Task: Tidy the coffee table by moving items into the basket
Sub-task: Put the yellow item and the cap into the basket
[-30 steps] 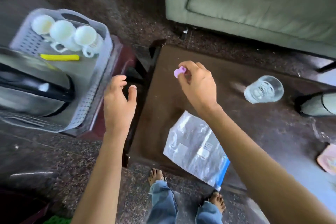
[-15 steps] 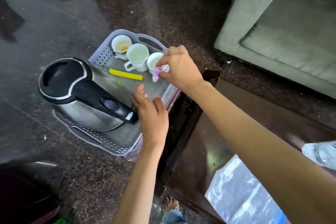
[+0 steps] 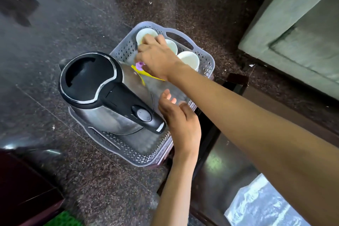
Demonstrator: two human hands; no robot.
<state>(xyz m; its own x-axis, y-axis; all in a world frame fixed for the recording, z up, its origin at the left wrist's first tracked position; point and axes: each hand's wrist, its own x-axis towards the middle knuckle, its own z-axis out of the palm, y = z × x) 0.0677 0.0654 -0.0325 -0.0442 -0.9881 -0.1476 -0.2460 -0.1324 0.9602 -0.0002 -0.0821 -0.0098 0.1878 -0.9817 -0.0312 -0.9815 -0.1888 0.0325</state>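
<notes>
Reaching over the basket (image 3: pixel 207 64), your right hand (image 3: pixel 157 60) pinches a small purple piece (image 3: pixel 140 64) in its fingertips, low beside the kettle (image 3: pixel 102 93). It looks light and rigid; a fingertip pinch suffices. Your left hand (image 3: pixel 181 121) hovers, fingers loosely spread.

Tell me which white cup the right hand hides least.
The cup nearest the sofa: its whole rim shows, while the right hand overlaps the other two.
</notes>
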